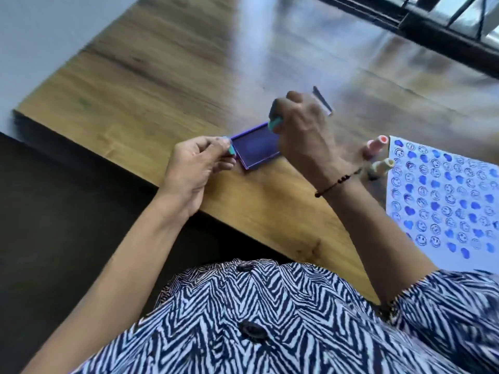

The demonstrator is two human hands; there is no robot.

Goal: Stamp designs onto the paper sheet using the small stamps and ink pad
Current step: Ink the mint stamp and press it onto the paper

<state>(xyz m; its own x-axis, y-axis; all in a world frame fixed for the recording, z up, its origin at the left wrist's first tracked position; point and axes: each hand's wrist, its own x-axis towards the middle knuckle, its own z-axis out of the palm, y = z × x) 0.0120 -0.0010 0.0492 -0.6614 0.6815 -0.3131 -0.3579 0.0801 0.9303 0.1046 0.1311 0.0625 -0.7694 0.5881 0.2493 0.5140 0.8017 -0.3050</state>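
A purple ink pad (255, 145) lies open on the wooden table (135, 90) near its front edge. My right hand (299, 128) grips a teal stamp (275, 122) held over the pad's far corner. My left hand (199, 160) pinches a small teal piece (229, 147) at the pad's left corner. To the right lies the white paper sheet (442, 201), covered with blue smiley faces and blue blobs. A pink stamp (375, 145) and a cream stamp (382, 166) lie at the paper's left edge. The view is blurred by motion.
The ink pad's lid (322, 99) stands behind my right hand. A dark window frame (445, 31) runs along the far right. The dark floor (54, 211) lies below the table's front edge. My striped shirt (270, 319) fills the foreground.
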